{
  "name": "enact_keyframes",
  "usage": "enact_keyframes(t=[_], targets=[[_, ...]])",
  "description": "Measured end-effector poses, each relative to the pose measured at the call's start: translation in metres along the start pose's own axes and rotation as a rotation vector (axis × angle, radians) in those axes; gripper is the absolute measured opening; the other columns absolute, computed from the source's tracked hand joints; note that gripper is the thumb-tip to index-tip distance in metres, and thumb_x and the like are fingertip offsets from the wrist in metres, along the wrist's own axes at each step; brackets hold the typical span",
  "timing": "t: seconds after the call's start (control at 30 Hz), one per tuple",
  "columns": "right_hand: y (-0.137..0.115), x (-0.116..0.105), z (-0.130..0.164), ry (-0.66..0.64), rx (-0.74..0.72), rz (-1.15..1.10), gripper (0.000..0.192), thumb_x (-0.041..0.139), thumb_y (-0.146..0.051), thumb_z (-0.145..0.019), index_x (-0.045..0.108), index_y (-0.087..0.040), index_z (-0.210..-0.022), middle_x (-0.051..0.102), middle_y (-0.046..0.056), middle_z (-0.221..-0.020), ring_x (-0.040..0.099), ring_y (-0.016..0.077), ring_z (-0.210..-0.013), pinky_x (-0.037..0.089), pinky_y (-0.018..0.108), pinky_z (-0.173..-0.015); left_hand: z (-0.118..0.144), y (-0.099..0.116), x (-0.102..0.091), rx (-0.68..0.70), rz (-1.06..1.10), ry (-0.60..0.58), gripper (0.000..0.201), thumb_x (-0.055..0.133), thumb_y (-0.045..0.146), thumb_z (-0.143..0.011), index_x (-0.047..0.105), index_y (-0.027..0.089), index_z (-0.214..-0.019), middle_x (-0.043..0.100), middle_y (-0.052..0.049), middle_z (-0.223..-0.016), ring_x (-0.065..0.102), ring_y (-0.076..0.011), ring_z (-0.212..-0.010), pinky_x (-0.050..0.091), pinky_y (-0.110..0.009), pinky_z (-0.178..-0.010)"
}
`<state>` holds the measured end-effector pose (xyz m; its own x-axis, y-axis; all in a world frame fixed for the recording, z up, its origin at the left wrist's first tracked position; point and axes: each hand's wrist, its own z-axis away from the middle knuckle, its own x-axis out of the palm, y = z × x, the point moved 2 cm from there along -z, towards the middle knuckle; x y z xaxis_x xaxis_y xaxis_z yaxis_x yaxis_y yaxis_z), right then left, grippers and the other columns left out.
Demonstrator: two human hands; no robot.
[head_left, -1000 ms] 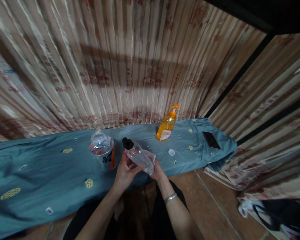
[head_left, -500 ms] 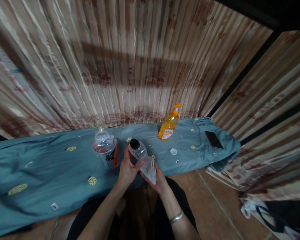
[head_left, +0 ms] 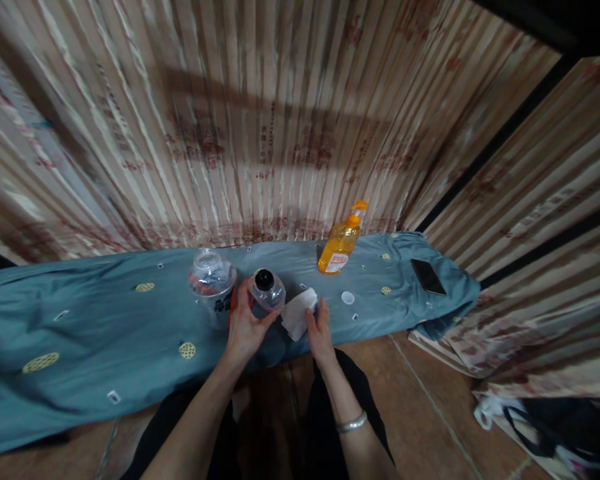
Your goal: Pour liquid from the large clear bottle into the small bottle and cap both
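Gripping bottle (head_left: 266, 291) left-handed (head_left: 245, 327), right hand (head_left: 320, 330) seemingly touching cloth (head_left: 299, 312).

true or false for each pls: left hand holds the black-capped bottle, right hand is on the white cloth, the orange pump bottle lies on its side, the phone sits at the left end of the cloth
1. The left hand holds the black-capped clear bottle. True.
2. The right hand rests on the white cloth. True.
3. The orange pump bottle lies on its side. False: it stands upright.
4. The black phone sits at the left end of the blue sheet. False: it lies near the right end.
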<state>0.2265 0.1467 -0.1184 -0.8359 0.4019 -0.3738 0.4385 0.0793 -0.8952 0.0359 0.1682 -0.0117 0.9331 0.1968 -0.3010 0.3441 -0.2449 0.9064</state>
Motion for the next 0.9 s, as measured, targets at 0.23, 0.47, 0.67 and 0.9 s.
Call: enact_keyframes(t=[0.23, 0.47, 0.67, 0.9], targets=[[-0.014, 0.008, 0.022, -0.178, -0.249, 0.473, 0.049, 0.043, -0.021, -0.098, 0.06, -0.01, -0.143, 0.049, 0.022, -0.158, 0.033, 0.0377, -0.155, 0.036, 0.061, -0.121, 0.0, 0.001, -0.001, 0.0, 0.025, -0.01, 0.078, 0.08, 0.044, -0.07, 0.045, 0.022, -0.136, 0.066, -0.015, -0.134, 0.071, -0.0315, -0.115, 0.055, -0.049, -0.101], [-0.016, 0.004, 0.019, -0.165, -0.304, 0.586, 0.053, 0.059, -0.026, -0.093, 0.06, -0.011, -0.144, 0.045, 0.024, -0.161, 0.038, 0.0407, -0.152, 0.041, 0.061, -0.116, 0.001, 0.003, 0.003, -0.024, 0.035, -0.036, 0.083, 0.08, 0.042, -0.071, 0.041, 0.02, -0.14, 0.065, -0.017, -0.138, 0.07, -0.0328, -0.119, 0.053, -0.05, -0.104], [-0.016, -0.012, -0.005, -0.126, -0.178, 0.312, 0.037, 0.048, -0.024, -0.095, 0.076, -0.016, -0.118, 0.069, 0.02, -0.135, 0.059, 0.0334, -0.134, 0.043, 0.054, -0.115, 0.0, 0.006, 0.001, -0.012, 0.037, -0.018, 0.077, 0.081, 0.043, -0.072, 0.045, 0.025, -0.137, 0.068, -0.012, -0.132, 0.072, -0.0311, -0.113, 0.056, -0.049, -0.099], [-0.04, -0.033, -0.02, 0.011, -0.025, 0.122, 0.051, 0.046, -0.05, -0.099, 0.069, -0.017, -0.13, 0.066, 0.018, -0.141, 0.055, 0.0333, -0.139, 0.036, 0.055, -0.122, -0.003, 0.004, -0.001, 0.001, 0.028, 0.0, 0.079, 0.082, 0.042, -0.071, 0.044, 0.022, -0.138, 0.065, -0.016, -0.137, 0.067, -0.0333, -0.123, 0.051, -0.054, -0.107]])
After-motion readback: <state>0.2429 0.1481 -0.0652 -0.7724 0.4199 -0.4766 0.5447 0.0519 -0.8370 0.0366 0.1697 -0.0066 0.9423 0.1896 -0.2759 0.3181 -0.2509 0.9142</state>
